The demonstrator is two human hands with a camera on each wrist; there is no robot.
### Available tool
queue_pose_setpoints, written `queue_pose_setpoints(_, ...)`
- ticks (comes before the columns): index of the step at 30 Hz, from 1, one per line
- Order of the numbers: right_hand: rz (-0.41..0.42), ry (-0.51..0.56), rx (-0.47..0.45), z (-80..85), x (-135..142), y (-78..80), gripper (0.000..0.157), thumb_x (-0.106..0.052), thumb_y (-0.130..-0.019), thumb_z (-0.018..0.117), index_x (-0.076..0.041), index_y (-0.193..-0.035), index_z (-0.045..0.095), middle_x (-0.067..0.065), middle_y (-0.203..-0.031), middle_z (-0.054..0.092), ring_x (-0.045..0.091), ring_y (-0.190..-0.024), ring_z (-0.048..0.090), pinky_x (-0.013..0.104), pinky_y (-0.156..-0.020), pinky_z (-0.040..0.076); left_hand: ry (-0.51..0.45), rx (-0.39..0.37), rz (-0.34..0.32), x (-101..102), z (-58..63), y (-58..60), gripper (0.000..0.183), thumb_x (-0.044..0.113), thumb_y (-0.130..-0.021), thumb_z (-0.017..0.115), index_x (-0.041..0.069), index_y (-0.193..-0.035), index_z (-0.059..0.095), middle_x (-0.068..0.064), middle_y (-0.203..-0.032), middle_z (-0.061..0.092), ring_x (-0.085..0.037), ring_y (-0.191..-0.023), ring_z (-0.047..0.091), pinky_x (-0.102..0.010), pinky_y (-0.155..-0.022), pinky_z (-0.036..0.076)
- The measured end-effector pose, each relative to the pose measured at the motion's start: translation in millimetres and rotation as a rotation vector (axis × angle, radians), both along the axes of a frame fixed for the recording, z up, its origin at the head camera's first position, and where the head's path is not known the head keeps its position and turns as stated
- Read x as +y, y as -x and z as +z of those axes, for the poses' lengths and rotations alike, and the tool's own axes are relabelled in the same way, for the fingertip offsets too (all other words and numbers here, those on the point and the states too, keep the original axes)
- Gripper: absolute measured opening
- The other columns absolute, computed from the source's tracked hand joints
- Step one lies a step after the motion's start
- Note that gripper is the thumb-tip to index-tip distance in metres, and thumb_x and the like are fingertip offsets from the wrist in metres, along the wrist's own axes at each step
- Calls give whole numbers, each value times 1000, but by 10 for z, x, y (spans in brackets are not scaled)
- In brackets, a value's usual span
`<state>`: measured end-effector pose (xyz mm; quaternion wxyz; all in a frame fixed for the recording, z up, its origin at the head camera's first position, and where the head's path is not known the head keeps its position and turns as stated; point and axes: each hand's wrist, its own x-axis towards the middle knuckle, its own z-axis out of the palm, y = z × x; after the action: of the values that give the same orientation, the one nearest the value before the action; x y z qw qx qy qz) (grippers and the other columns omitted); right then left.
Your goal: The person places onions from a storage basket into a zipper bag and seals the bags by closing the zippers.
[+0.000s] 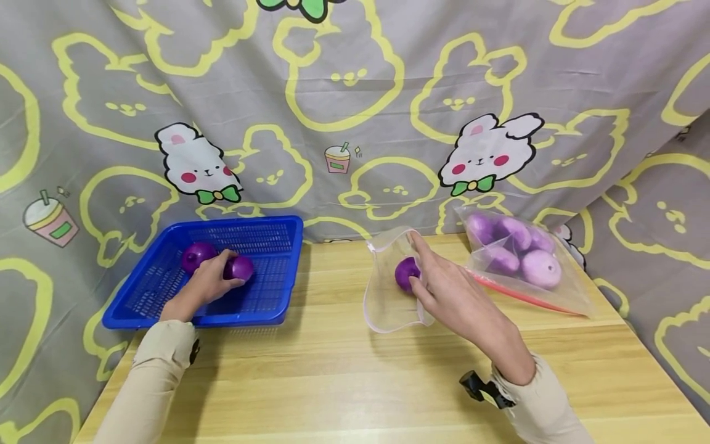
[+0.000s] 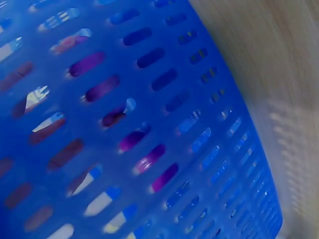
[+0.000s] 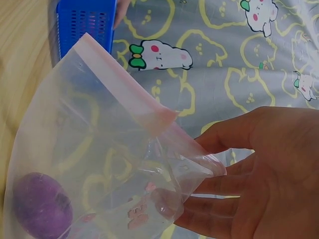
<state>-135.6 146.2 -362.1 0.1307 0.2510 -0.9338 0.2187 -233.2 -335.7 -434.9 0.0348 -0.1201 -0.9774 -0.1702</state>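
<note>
Inside the blue basket (image 1: 280,290), my left hand (image 1: 209,279) grips a glossy, round purple onion (image 1: 241,269) between thumb and fingers. Just behind that hand lies another purple onion (image 1: 195,254). From the left wrist, purple patches show through the slots of the basket wall (image 2: 164,107); the hand is mostly hidden there. My right hand (image 1: 452,290) holds the edge of a clear zip bag (image 1: 383,302), its mouth spread toward the left. The right wrist view shows thumb and fingers (image 3: 214,184) on either side of the plastic. One purple onion (image 3: 42,205) sits in this bag.
At the back right lies a second clear bag (image 1: 571,296) with a red zip strip, holding several purple pieces (image 1: 540,269). A wooden table (image 1: 333,376) carries everything. A grey patterned curtain (image 1: 355,203) hangs along its back edge.
</note>
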Motion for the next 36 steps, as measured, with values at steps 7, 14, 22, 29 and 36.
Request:
queue_pose_setpoints(7,1,-4,-6,4,0,3,72,-13,-98,57,-4,-157,18,20,-146,50,18,-73,55,32,-61,48,6,92,-5,13,85,-144,61,18,-84,79,-7,-132,50,-35,-120,60,-54,-106,59,-69,-86,45)
queue_pose_setpoints(14,6,2,-1,-5,15,5,71,-15,-98,57,-3,-157,19,19,-147,49,18,-75,56,31,-61,48,4,125,-28,122,123,-216,60,17,-84,79,-6,-133,52,-34,-117,62,-52,-104,61,-67,-86,47)
queue_pose_setpoints(22,9,15,-3,7,18,0,70,-14,-98,57,-2,-157,20,20,-147,49,18,-73,55,30,-61,47,7,181,-1,265,190,-328,63,18,-86,78,-5,-136,49,-31,-127,58,-51,-110,59,-68,-88,46)
queue_pose_setpoints(29,9,7,1,11,22,-6,70,-14,-98,57,-2,-157,19,21,-147,49,21,-79,58,35,-66,51,-9,324,37,431,252,-429,63,14,-86,77,-4,-139,48,-28,-131,56,-52,-105,60,-69,-82,48)
queue_pose_setpoints(36,7,18,-12,3,29,1,70,-14,-98,58,-3,-156,21,19,-147,49,15,-65,50,27,-55,43,-20,403,45,569,286,-501,64,13,-86,77,-3,-140,47,-29,-135,52,-52,-113,57,-69,-83,48)
